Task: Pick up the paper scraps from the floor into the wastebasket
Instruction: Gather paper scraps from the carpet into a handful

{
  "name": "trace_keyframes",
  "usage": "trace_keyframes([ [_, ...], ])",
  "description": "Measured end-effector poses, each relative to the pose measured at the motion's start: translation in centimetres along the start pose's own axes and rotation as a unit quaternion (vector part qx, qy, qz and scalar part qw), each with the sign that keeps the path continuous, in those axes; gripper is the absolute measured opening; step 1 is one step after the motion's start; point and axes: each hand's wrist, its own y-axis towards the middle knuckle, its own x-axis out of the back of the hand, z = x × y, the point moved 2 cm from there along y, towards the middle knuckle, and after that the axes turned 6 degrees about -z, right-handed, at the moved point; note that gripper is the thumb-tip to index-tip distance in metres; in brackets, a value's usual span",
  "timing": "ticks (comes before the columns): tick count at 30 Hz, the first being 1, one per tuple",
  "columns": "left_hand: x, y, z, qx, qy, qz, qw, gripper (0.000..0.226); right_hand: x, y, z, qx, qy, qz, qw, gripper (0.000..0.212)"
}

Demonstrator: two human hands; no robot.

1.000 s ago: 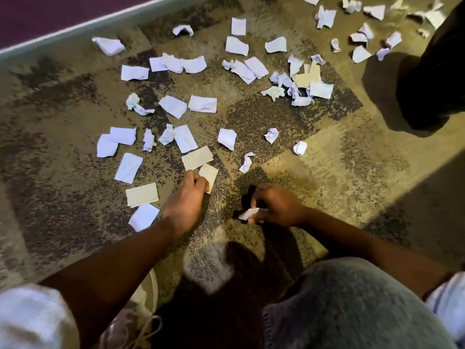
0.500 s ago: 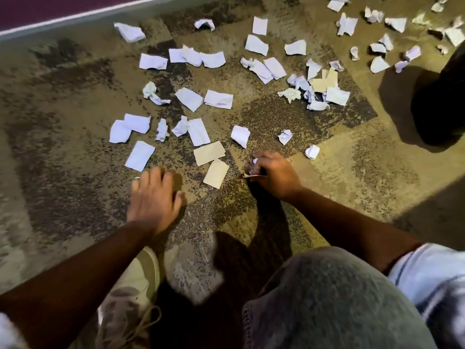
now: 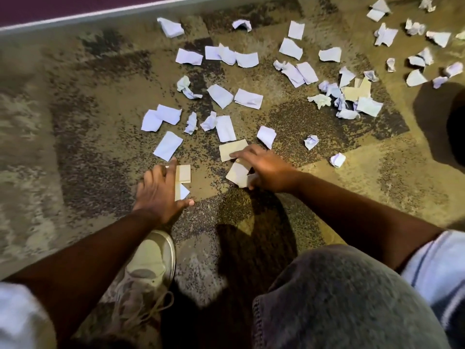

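Several white and tan paper scraps lie across the patterned carpet point(image 3: 100, 147), some flat and some crumpled. My left hand point(image 3: 161, 190) is spread flat, palm down, over a tan and a white scrap point(image 3: 183, 181). My right hand point(image 3: 265, 167) reaches left; its fingertips rest on a tan scrap point(image 3: 230, 150), and a second tan scrap point(image 3: 236, 174) lies under it. A small white scrap point(image 3: 252, 179) sits pinched at its thumb. No wastebasket is clearly in view.
A dark object point(image 3: 456, 127) with a shadow stands at the right edge; I cannot tell what it is. My pale shoe point(image 3: 148, 268) and grey denim knee point(image 3: 339, 298) fill the near floor. A wall base point(image 3: 75, 17) runs along the top left.
My left hand has slid right onto the tan and white scraps. My right hand has moved up and left onto the two tan scraps, still with the small white scrap.
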Motion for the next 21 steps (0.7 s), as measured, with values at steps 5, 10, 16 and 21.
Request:
trace_keyframes([
  [5, -0.5, 0.9, 0.6, 0.029, -0.014, 0.032, 0.999, 0.109, -0.5, 1.4, 1.0, 0.041, -0.097, 0.071, 0.992, 0.064],
  [10, -0.9, 1.1, 0.9, 0.051, -0.048, 0.027, 0.997, 0.103, -1.1, 0.9, 0.8, 0.031, -0.112, 0.032, 0.993, 0.051],
  [16, -0.6, 0.9, 0.6, 0.039, -0.123, 0.023, 0.991, 0.081, -1.3, 0.6, 0.1, -0.015, -0.097, 0.024, 0.995, 0.034],
  [21, 0.0, 0.7, 0.4, 0.083, -0.229, 0.027, 0.97, 0.067, 0.6, 1.5, 0.1, -0.128, 0.028, -0.011, 0.991, 0.031],
])
